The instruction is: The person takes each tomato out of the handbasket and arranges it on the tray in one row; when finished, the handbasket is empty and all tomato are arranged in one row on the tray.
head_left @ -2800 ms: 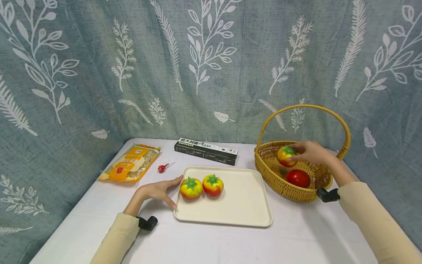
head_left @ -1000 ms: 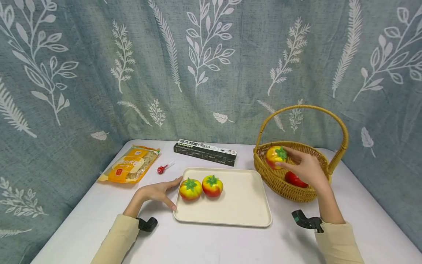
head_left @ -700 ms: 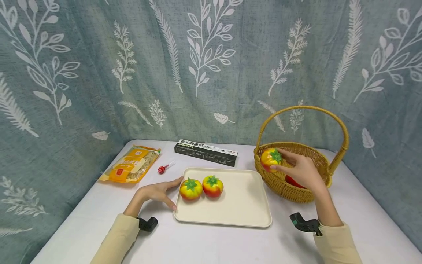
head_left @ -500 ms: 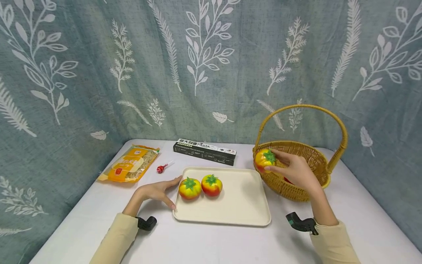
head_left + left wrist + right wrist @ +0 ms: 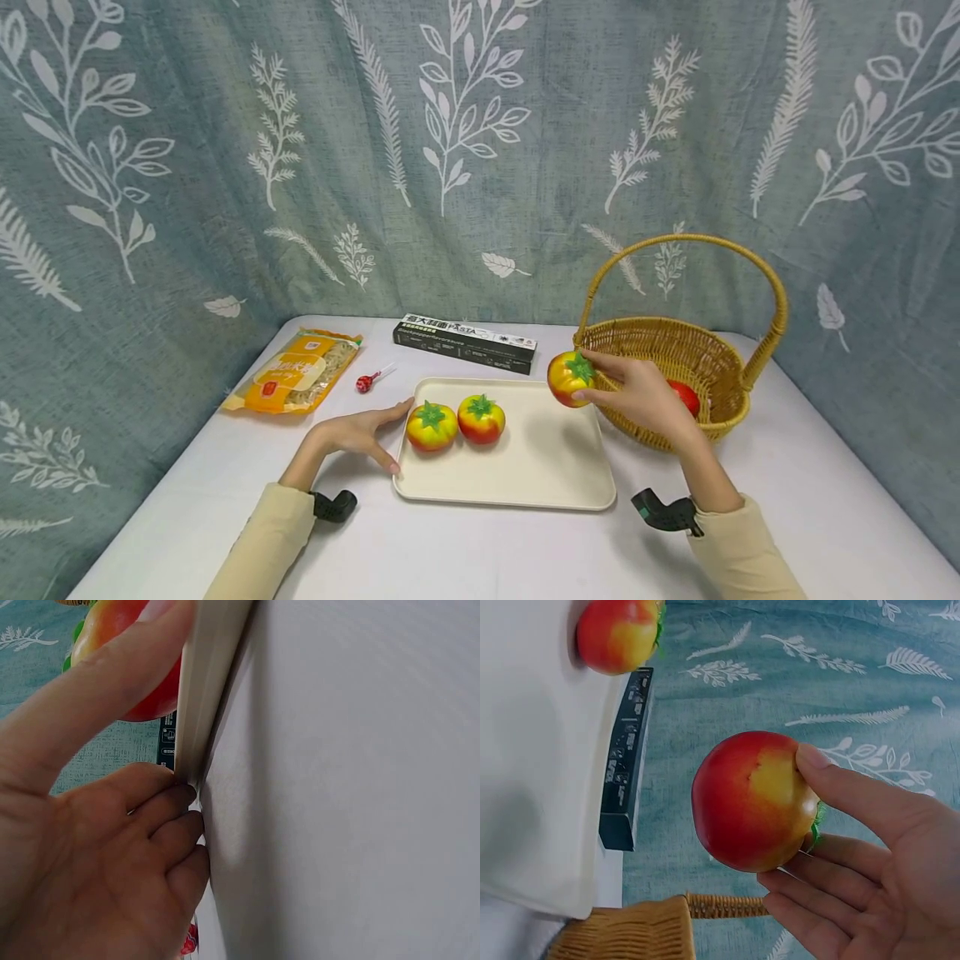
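My right hand (image 5: 637, 392) pinches a yellow-and-red tomato (image 5: 567, 379) with green star-shaped leaves between thumb and fingers. In the head view it is over the back right corner of the cream tray (image 5: 540, 479); its shadow falls on the tray. The right wrist view shows the tomato's red underside (image 5: 739, 810). Two similar tomatoes, one at the left (image 5: 432, 427) and one beside it (image 5: 482, 419), sit at the tray's left end. My left hand (image 5: 356, 437) rests at the tray's left edge, thumb and fingers spread, with the thumb touching the rim (image 5: 210, 675).
Right of the tray stands a wicker basket (image 5: 660, 437) with a tall arched handle and a red round thing (image 5: 686, 398) inside. A black pasta box (image 5: 465, 343) lies behind the tray. At the left are a lollipop (image 5: 365, 382) and an orange-and-clear food bag (image 5: 296, 371).
My right hand has lifted the tomato out of the basket and carried it left over the tray's back right corner. My left hand has stayed at the tray's edge.
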The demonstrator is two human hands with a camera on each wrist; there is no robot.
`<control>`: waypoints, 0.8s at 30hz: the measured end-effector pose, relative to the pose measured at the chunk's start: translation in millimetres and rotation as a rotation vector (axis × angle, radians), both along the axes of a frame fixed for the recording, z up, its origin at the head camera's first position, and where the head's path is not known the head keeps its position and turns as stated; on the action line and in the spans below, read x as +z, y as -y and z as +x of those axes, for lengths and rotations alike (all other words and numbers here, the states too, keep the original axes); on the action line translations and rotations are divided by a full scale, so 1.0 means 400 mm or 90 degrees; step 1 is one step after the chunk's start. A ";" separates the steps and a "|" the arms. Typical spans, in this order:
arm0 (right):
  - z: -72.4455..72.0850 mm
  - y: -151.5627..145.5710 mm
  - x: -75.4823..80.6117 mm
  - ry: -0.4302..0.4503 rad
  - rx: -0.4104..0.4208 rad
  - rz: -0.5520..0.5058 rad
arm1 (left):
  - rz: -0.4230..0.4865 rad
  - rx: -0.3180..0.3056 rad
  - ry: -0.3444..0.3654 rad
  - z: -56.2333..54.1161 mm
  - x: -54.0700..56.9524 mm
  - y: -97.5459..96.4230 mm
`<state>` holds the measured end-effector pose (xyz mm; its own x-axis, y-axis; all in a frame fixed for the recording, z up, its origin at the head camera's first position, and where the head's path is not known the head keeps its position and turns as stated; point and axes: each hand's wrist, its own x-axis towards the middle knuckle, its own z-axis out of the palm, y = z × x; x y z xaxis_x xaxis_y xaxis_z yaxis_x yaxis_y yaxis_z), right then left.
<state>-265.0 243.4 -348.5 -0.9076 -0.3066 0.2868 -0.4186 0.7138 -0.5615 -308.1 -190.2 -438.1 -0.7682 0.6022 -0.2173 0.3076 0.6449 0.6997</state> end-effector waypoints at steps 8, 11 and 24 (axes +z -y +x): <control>-0.002 0.038 -0.027 0.001 0.027 0.001 | 0.007 0.002 0.008 -0.001 -0.003 0.002; -0.003 0.049 -0.037 -0.006 0.037 0.011 | 0.008 0.003 0.010 -0.001 -0.002 0.002; -0.028 0.082 -0.095 0.015 0.089 0.019 | -0.006 0.002 0.000 0.000 0.002 0.000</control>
<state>-276.3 210.5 -386.4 -0.8619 -0.4385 0.2545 -0.5018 0.6659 -0.5520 -307.9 -190.1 -437.3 -0.7699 0.5982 -0.2224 0.3060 0.6519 0.6938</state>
